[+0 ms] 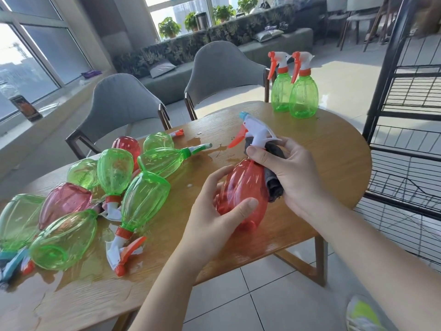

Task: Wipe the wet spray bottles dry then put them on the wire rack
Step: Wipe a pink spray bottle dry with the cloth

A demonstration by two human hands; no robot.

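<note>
Holding the red spray bottle [243,194] above the near edge of the counter [334,163], I keep it tilted with the trigger head up and away from me. My left hand [214,211] curls round the lower body, thumb across the front, to steady the bottle while the other hand works. My right hand [288,170] pinches a dark grey cloth [274,180] against the neck and shoulder, just below the white trigger head; I judge this placement serves to dry the joint where water would collect.

The undried bottles [143,197] lie on their sides in a heap toward the left end of the counter, with puddles beneath and beside them. Keeping them there separates wet stock from finished stock. Two green bottles [296,91] stand upright at the far right corner, nearest the wire rack [410,96] that stands just off the right end of the counter. I take these as wiped and staged for transfer; no bottle is visible on the rack shelves in view.
</note>
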